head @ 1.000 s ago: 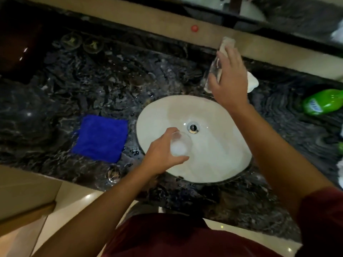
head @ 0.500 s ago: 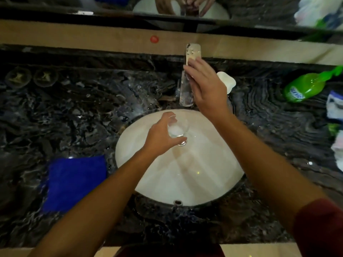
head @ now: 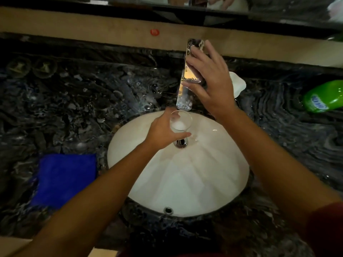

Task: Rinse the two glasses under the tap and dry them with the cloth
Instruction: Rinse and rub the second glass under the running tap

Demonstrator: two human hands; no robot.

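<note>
Spreading across the whole view, a dark veined marble countertop (head: 78, 112) carries a white oval ceramic basin (head: 185, 179) set into it, with one chrome drain (head: 181, 142) near the basin's far side and one small overflow hole (head: 168, 210) at its near edge. A beige wall strip (head: 92, 25) with one red dot (head: 154, 32) runs along the counter's far edge, below a mirror.

One folded blue microfibre cloth (head: 65, 179) lies flat on the counter by the basin's left edge. One green plastic bottle (head: 323, 97) lies on its side toward the counter's right edge. One white soap dish (head: 237, 84) sits behind the right hand.

The right hand (head: 211, 84) is loosely curled, fingers spread over the lever of the tall chrome tap (head: 187, 75) at the basin's far edge, touching it. The left hand (head: 163, 134) is closed around one small clear drinking glass (head: 181, 121), holding it upright over the basin, just below the tap's spout. Something white sits in its bottom; foam or water, I cannot tell. Only one glass is visible.

Both forearms reach in from the near edge; a dark red sleeve (head: 326, 229) shows on the right.
</note>
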